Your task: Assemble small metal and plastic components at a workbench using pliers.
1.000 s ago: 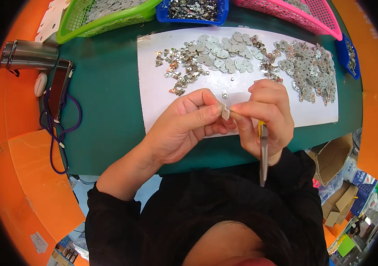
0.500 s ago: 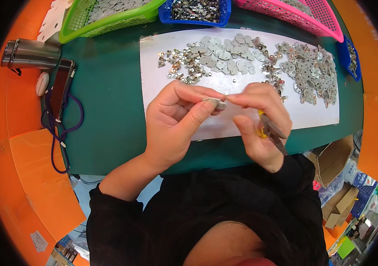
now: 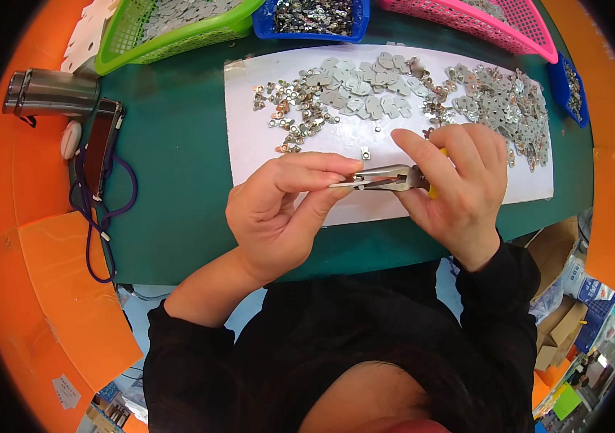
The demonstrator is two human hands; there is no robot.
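Observation:
Between thumb and fingers, my left hand pinches a flat grey metal plate, seen nearly edge-on and partly covered by the fingertips. My right hand is wrapped round pliers with yellow handles, mostly hidden in the palm. The plier jaws reach left and meet the plate's edge at my left fingertips. Just beyond the jaws, a single small metal clip lies on the white sheet. Farther off are loose grey plates and a scatter of small metal clips.
A pile of plates with clips covers the sheet's right side. Along the back stand a green basket, a blue tray and a pink basket. At left are a steel cup and a phone with a purple cord.
The pliers have swung from lying back in my right palm to pointing left, their jaws now at the plate. My right hand has moved right; a clip now shows on the sheet beyond the pliers.

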